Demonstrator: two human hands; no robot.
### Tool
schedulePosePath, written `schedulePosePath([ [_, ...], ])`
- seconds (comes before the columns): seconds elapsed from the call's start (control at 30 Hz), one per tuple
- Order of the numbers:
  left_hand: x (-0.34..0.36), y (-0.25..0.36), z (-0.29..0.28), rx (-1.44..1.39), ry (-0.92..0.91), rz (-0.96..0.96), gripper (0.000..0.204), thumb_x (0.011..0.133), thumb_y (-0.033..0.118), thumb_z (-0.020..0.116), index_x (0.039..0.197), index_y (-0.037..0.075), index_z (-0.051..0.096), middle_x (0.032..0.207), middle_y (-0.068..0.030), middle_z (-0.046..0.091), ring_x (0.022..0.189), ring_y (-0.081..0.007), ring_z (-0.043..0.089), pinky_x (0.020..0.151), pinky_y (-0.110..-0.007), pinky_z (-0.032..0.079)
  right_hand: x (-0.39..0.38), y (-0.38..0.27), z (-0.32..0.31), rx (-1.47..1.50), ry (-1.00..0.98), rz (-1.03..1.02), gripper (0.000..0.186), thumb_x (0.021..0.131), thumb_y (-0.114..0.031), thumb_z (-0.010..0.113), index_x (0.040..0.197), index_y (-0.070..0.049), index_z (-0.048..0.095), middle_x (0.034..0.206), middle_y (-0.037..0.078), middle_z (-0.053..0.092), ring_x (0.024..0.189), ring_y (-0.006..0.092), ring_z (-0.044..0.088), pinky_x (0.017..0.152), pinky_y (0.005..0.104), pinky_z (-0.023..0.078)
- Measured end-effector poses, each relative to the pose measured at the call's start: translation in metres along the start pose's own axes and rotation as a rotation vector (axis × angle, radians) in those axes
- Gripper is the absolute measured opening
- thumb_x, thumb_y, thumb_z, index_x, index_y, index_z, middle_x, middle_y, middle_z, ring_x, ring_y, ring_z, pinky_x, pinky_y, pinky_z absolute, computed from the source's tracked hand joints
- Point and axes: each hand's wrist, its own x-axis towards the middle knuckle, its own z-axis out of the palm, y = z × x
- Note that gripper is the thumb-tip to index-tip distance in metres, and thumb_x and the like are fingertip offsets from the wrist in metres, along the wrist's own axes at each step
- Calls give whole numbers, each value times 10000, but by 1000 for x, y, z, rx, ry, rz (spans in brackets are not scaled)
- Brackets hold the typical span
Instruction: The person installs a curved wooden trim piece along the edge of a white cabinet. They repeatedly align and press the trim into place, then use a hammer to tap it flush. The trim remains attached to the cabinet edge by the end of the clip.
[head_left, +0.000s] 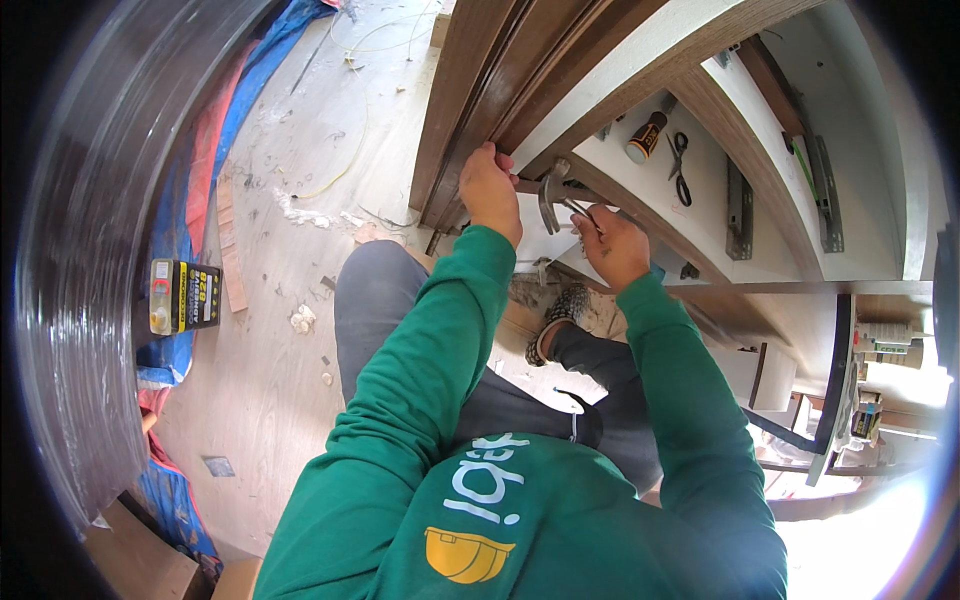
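Observation:
My right hand is closed round the handle of a claw hammer, whose metal head is close to the wooden frame and just right of my left hand. My left hand is pinched closed against the lower end of a dark brown grooved wood trim. Whatever lies between its fingertips is too small or hidden to make out. The trim stands along the edge of a brown and white cabinet. My legs are folded on the floor beneath my arms.
Inside the cabinet lie a dark cylindrical can, black scissors and metal drawer slides. On the left, a yellow and black adhesive can stands by blue tarp and a plastic-wrapped stack. Debris litters the floor.

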Motion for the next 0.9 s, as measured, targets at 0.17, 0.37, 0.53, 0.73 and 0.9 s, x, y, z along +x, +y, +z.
schedulePosePath([
  [0.17, -1, 2, 1, 4, 1, 30, 220, 979, 303, 578, 986, 87, 621, 848, -30, 584, 762, -172, 521, 727, -334, 439, 1, -5, -4, 29, 54, -45, 307, 1010, -374, 645, 897, -89, 637, 726, 147, 647, 696, 401, 647, 615, 476, 492],
  [0.37, -2, 3, 5, -2, 43, 16, 284, 1016, 290, 541, 846, 72, 603, 806, -34, 584, 710, -169, 518, 697, -338, 440, 5, 1, -16, 110, 21, 31, 329, 1013, -373, 643, 886, -69, 632, 729, 153, 642, 686, 386, 641, 619, 463, 493],
  [0.53, -2, 2, 5, -7, 38, 1, 258, 1021, 276, 533, 883, 70, 605, 814, -31, 587, 709, -164, 517, 710, -328, 451, 9, 7, -24, 184, 90, 11, 337, 1008, -371, 652, 872, -63, 628, 717, 161, 614, 671, 389, 619, 606, 453, 480],
  [0.73, -3, 5, 5, -7, 40, 8, 240, 1016, 265, 533, 902, 66, 604, 814, -34, 590, 709, -164, 516, 707, -326, 451, 1, 2, -21, 125, 52, -177, 328, 1002, -374, 658, 888, -67, 634, 721, 157, 612, 656, 394, 600, 591, 440, 464],
  [0.9, -2, 3, 6, -29, 29, 10, 246, 1016, 263, 536, 910, 59, 622, 812, -37, 588, 708, -166, 514, 707, -331, 449, 4, 6, -26, 96, 20, 1, 286, 990, -333, 677, 898, -64, 651, 732, 156, 630, 651, 378, 620, 586, 441, 476],
])
